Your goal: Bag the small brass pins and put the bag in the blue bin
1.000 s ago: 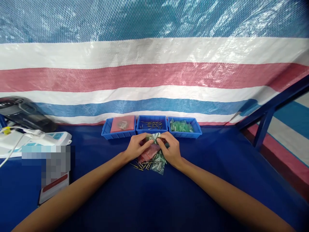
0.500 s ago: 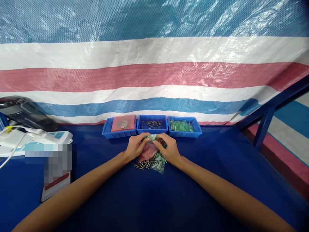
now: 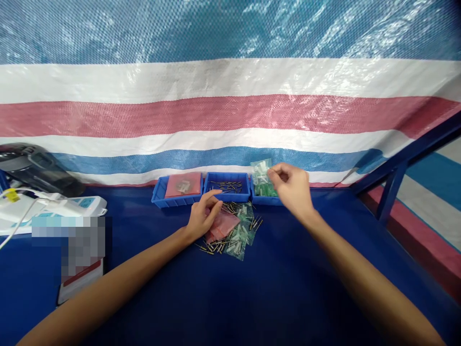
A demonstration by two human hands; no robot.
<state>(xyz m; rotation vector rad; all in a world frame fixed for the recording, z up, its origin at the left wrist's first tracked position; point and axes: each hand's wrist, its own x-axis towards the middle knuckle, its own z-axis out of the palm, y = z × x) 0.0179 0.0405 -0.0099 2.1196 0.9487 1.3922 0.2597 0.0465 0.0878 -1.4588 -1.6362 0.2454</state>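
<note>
My right hand [image 3: 292, 188] pinches a small clear plastic bag [image 3: 261, 168] with pale pieces inside, holding it over the right blue bin [image 3: 268, 199]. Green-tinted bags [image 3: 267, 189] lie in that bin, partly hidden by my hand. My left hand [image 3: 204, 216] is open, thumb and index finger apart, above the left side of a loose pile. In this pile are a pink bag [image 3: 226, 223], green-tinted bags [image 3: 237, 240] of pale pieces, and thin metal pins [image 3: 215, 247] that look like rivets. Whether my left fingers touch the pink bag cannot be made out.
The middle blue bin [image 3: 236, 197] holds thin metal pins, and the left blue bin [image 3: 176, 201] a pink bag [image 3: 183, 184]. At left are a white power strip [image 3: 91, 204], a dark bottle [image 3: 43, 168] and a phone [image 3: 81, 283]. A blue metal frame [image 3: 392, 187] stands right.
My right hand has moved right and away from me, carrying the small bag from above the pile to the right bin. My left hand has let go of the bag and stayed near the pile.
</note>
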